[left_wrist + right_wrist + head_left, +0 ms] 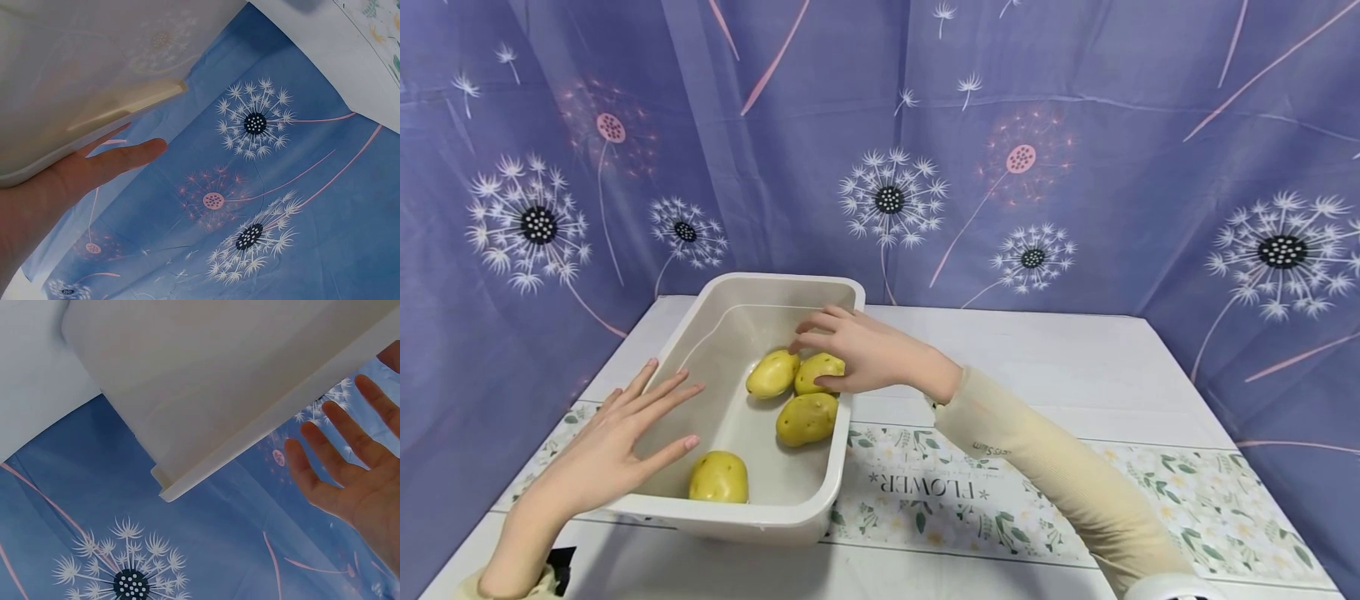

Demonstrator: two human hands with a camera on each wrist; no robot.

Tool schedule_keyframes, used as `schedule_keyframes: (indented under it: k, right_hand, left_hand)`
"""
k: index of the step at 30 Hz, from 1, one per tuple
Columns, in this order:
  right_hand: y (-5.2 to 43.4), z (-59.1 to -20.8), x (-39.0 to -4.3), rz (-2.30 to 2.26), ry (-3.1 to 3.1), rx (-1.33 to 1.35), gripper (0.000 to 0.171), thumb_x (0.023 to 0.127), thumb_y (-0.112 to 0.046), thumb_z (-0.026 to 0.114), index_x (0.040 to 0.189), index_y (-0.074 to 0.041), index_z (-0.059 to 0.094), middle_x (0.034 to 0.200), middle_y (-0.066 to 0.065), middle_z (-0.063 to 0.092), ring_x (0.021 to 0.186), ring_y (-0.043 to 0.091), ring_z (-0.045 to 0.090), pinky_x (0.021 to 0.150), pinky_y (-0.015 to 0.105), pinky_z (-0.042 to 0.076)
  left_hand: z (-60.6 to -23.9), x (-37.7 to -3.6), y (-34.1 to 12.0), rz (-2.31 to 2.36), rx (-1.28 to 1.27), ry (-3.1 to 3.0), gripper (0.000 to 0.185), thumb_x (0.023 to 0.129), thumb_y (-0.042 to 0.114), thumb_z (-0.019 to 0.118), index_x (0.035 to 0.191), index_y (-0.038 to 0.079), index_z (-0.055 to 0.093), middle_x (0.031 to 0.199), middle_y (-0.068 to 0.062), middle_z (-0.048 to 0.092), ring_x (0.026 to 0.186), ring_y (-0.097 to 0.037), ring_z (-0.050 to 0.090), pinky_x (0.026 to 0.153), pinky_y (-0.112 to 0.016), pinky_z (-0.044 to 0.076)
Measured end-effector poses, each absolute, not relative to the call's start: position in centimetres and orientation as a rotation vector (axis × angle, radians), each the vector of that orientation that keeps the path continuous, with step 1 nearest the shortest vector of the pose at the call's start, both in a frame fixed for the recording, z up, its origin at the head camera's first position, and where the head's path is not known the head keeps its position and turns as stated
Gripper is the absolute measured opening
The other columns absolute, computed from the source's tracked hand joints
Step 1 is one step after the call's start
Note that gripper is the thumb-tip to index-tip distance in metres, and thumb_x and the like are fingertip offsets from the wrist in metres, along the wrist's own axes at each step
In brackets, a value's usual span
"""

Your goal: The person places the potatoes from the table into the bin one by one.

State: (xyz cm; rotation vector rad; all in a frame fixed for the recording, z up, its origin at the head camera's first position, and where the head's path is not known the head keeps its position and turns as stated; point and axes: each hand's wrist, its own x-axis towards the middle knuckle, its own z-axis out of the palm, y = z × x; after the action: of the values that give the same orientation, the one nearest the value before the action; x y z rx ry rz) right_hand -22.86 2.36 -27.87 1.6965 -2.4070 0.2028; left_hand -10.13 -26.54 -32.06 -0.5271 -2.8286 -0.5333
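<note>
A white plastic tub [832,506] holds several yellow potatoes. Three lie together near its right wall: one potato [772,374] at the back left, another potato [817,372] partly hidden by the right hand, and a darker potato [807,419] nearer the front. A single potato [718,477] sits at the near end, its lower part hidden behind the rim. My left hand [613,446], fingers spread, is at the left rim with nothing held. Over the right rim reaches my right hand [868,350], its fingers loosely bent above the grouped potatoes; the right wrist view shows an unfilled palm [369,494].
The tub stands on the left part of a white table [1037,358], which carries a printed floral strip [925,483] across it. A purple dandelion-patterned curtain [805,167] encloses the back and sides. A rounded white object [1172,587] shows at the bottom right edge.
</note>
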Motion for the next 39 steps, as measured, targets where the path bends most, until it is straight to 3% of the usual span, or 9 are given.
schedule_keyframes:
  k: [10, 17, 23, 39]
  right_hand:
    - [3.8, -28.6, -22.8, 0.275, -2.323, 1.674, 0.034, 0.081, -0.025, 0.062, 0.112, -0.013, 0.058, 0.121, 0.008, 0.053, 0.112, 0.022, 0.048, 0.094, 0.033, 0.043]
    - [4.5, -29.2, -22.4, 0.34, -2.318, 1.575, 0.033, 0.082, -0.025, 0.06, 0.112, -0.012, 0.057, 0.12, 0.006, 0.055, 0.111, 0.021, 0.049, 0.088, 0.034, 0.045]
    - [5.1, -29.6, -21.8, 0.385, -2.342, 1.482, 0.036, 0.082, -0.028, 0.059, 0.115, -0.013, 0.057, 0.12, 0.003, 0.055, 0.112, 0.019, 0.048, 0.086, 0.035, 0.045]
    - [6.5, -30.8, -21.2, 0.572, -2.294, 1.464, 0.023, 0.085, -0.027, 0.055, 0.105, -0.017, 0.06, 0.116, -0.002, 0.057, 0.107, 0.012, 0.048, 0.09, 0.032, 0.042]
  left_hand:
    - [-32.2, -10.2, -26.6, -0.542, -0.527, -2.83, 0.057, 0.081, 0.038, 0.062, 0.134, 0.029, 0.04, 0.141, -0.013, 0.037, 0.14, -0.02, 0.002, 0.1, -0.068, 0.01]
    - [-32.2, -10.2, -26.6, -0.543, -0.522, -2.834, 0.057, 0.082, 0.038, 0.061, 0.134, 0.03, 0.04, 0.141, -0.013, 0.037, 0.14, -0.02, 0.002, 0.1, -0.068, 0.01]
    - [-32.1, -10.2, -26.6, -0.544, -0.518, -2.829, 0.056, 0.081, 0.038, 0.062, 0.133, 0.031, 0.041, 0.141, -0.012, 0.038, 0.14, -0.019, 0.003, 0.1, -0.068, 0.012]
    - [-32.0, -10.2, -26.6, -0.551, -0.499, -2.828, 0.055, 0.081, 0.038, 0.063, 0.132, 0.03, 0.043, 0.14, -0.012, 0.038, 0.14, -0.018, 0.004, 0.099, -0.068, 0.016]
